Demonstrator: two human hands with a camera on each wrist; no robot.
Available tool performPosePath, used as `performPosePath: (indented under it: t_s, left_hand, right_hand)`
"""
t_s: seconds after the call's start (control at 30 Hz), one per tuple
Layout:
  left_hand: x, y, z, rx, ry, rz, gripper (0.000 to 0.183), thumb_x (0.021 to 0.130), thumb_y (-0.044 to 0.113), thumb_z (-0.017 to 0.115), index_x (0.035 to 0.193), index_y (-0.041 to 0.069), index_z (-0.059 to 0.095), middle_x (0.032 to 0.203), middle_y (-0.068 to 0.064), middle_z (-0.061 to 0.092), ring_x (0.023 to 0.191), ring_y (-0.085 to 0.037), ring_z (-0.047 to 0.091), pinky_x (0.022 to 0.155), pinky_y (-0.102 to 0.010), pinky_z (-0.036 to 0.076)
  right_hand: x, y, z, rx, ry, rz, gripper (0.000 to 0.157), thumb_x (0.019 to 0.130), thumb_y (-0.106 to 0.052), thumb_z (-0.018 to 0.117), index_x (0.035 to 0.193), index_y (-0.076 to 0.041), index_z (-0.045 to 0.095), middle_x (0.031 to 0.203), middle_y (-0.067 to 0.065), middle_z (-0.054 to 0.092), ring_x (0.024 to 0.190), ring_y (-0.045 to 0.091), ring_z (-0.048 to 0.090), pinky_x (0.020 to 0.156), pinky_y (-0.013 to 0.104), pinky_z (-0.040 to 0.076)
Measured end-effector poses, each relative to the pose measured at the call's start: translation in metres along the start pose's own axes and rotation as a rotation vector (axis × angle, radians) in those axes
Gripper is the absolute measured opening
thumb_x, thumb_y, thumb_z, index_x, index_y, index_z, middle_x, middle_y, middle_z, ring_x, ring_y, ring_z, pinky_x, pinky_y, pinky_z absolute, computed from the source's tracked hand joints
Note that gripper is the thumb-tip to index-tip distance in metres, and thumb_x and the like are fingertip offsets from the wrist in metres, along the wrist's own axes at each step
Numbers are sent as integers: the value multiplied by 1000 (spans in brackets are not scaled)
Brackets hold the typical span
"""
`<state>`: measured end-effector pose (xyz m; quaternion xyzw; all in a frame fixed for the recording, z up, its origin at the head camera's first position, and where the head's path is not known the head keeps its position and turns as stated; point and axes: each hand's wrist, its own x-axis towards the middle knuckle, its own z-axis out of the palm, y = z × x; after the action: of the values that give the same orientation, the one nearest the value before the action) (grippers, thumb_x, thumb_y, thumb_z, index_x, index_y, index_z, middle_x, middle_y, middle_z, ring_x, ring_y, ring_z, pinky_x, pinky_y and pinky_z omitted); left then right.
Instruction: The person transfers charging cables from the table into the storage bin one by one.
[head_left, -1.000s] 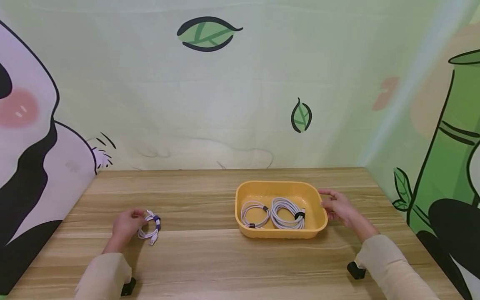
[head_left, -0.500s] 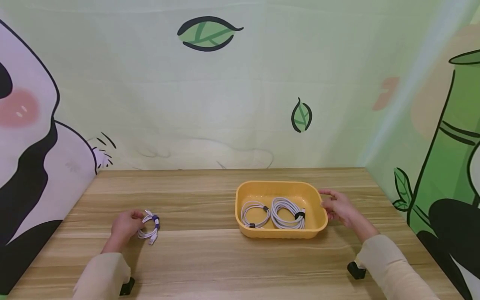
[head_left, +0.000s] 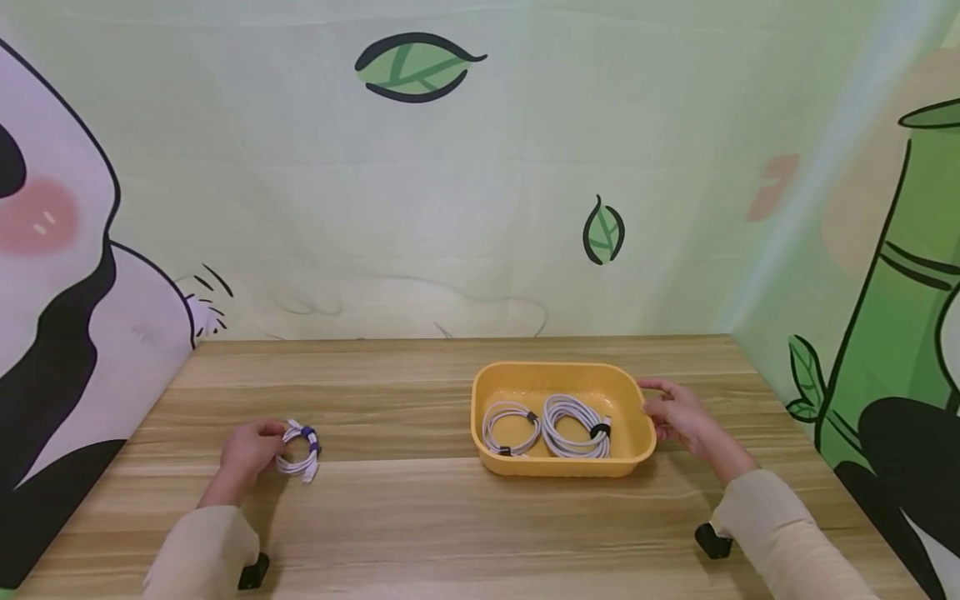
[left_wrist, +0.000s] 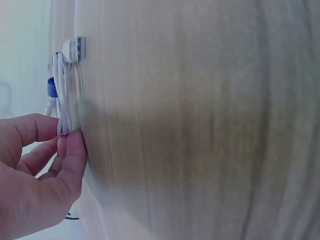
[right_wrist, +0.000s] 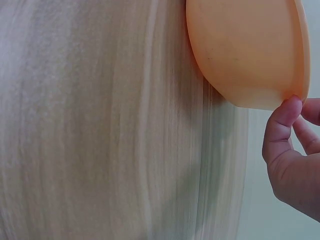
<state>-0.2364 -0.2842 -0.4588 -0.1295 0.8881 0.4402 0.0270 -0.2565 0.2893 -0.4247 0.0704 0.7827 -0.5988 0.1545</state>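
Observation:
My left hand (head_left: 249, 454) pinches a coiled white USB cable (head_left: 309, 467) at the left of the table, between thumb and fingers. In the left wrist view a blue strap (left_wrist: 52, 87) binds the cable, and its USB plug (left_wrist: 75, 50) sticks out at the top. On the right, my right hand (head_left: 678, 421) grips the right end of a yellow plastic bin (head_left: 555, 468), thumb (right_wrist: 289, 111) at the rim. Inside lie two more coils: a thinner white cable (head_left: 491, 433) at left and a thicker one (head_left: 553, 429) with a black strap.
The wooden table (head_left: 390, 517) lies between the held cable and the bin. Behind it stands a green backdrop (head_left: 480, 183) printed with leaves, meeting the table's back edge. Black devices (head_left: 712, 542) sit at both wrists.
The left hand has shifted slightly left, and the blue-strapped coil has turned a little in its fingers. The right hand and the bin have stayed in place.

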Motion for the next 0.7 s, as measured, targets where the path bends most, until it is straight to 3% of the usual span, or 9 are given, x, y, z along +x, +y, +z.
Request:
performPosePath:
  t_s: [0.37,0.7]
  left_hand:
    - [1,-8,-1,-249,-99,-31,39,76,-8,49,111,-22,42,74,2,57,62,-5,53,56,-19,49]
    - [-1,-1,-5,-395,-154,-74,45,78,-8,49,119,-22,36,74,8,57,65,-3,55,60,-18,50]
  right_hand:
    - [-1,0,0,6,-11,-8,56,86,-4,45,137,-2,23,73,2,52,51,7,48,49,22,46]
    - [-2,-3,1,-8,-3,2,56,86,-5,45,137,-2,22,72,1,51,50,7,46,49,23,46]
